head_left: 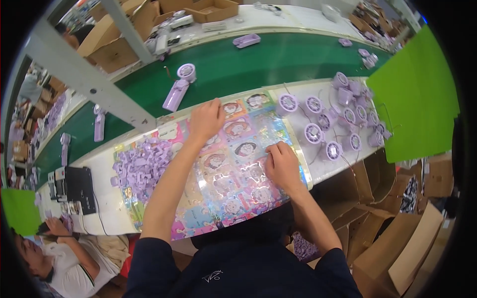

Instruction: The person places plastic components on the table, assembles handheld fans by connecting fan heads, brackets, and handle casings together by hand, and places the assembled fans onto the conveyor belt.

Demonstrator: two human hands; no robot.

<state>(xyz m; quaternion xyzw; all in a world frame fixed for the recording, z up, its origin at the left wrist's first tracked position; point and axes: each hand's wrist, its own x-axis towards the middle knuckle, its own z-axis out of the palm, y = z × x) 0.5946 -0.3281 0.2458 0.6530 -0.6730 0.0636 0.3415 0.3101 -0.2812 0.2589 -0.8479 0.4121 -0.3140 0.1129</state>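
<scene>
Both left hand [206, 120] and right hand [283, 166] curl over the patterned mat [211, 184], grip unclear; the purple fan [175, 95] lies slantwise on the green belt [216, 64], head pointing away and rightward.

Printed sheet [218, 186] looks like glossy, iridescent film; lilac fan housings [313, 133] and small parts [141, 166] look smooth plastic; belt [213, 62] smooth, faintly shiny; carton [390, 241] matt cardboard; shirt [258, 265] matt cloth

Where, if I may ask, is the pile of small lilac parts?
In the head view, the pile lies at left on the colourful sheet, beside the left forearm.
</scene>
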